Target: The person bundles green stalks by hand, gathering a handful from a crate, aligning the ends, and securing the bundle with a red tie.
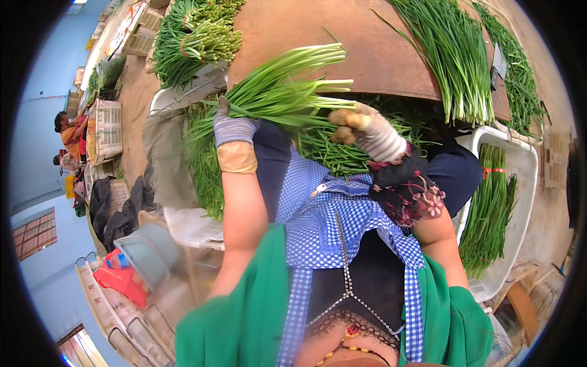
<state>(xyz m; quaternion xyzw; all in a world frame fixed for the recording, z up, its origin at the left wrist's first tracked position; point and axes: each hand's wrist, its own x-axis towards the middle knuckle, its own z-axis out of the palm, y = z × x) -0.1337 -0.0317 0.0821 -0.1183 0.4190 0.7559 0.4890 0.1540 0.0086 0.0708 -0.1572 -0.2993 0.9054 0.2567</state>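
My left hand, in a knitted glove with a tan cuff, grips a loose bunch of garlic chives by its leafy part. The pale stem ends point right, over the near edge of a brown board. Just below those ends, my right hand has its gloved fingers curled together. Whether a thin leaf is between them I cannot tell. Loose green leaves lie heaped on my lap beneath both hands, over a blue checked apron.
Tied bunches are stacked at the upper left. More chives lie on the board's right side, near a cleaver. A white crate at my right holds tied chives. A person sits far left among crates.
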